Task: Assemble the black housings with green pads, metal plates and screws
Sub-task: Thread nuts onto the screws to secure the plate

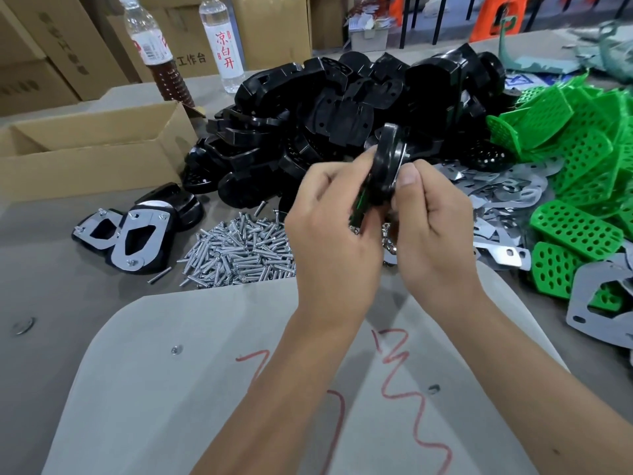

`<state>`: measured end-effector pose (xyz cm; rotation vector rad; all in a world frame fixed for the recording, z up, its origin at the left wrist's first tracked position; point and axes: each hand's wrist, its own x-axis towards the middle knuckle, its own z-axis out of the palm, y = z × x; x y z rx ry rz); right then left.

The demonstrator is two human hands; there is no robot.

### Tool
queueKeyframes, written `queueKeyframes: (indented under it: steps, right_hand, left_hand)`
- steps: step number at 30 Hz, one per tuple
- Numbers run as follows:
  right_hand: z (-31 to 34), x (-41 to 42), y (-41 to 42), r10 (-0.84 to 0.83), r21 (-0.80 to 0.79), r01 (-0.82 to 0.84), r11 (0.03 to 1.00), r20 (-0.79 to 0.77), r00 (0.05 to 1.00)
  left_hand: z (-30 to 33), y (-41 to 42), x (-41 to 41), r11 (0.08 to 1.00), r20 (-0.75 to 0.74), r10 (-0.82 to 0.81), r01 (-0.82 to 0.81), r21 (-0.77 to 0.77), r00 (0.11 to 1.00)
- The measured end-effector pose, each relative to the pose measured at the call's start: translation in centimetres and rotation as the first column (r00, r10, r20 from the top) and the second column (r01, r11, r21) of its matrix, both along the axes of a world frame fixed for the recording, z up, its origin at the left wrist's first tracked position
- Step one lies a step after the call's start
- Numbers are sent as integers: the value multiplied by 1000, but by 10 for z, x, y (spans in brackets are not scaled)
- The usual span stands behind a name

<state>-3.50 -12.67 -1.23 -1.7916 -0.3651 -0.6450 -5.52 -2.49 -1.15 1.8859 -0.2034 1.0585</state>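
- A pale board [212,389] lies nearest on the tabletop [51,296], with red scribbles that cannot be read.
- Above it, the left hand [329,231] and right hand [431,228] hold one black housing [385,169] together; the fingers of both curl around it.
- The housing stands on edge, long axis nearly upright, top leaning a little right; green shows at its lower edge.
- Behind the hands lies a pile of screws [236,252]; left of it, two finished housings [137,234] with metal plates up.
- Right: loose metal plates [507,197] and green pads [582,159].
- Farther: a heap of black housings [325,114], an open carton [92,145], two bottles [222,42], one printed "凉白开".
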Motion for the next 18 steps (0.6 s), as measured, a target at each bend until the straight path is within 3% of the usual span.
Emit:
queueKeyframes:
  steps: [4,7,14,18]
  right_hand:
    - [-1,-3,5,160,220,-133,966,-106,982]
    - [0,-4,7,257,335,-209,919,-106,961]
    - [-2,-5,6,263,285,-226,931,-98,960]
    - [-1,-7,3,204,143,-192,971,-73,976]
  left_hand:
    - [3,2,-3,987,-33,-40,34,-158,999]
    - [5,4,-2,989,12,-20,21,-146,1000]
    - [5,8,0,996,57,74,-77,48,996]
    - [6,7,2,996,19,51,-53,70,999]
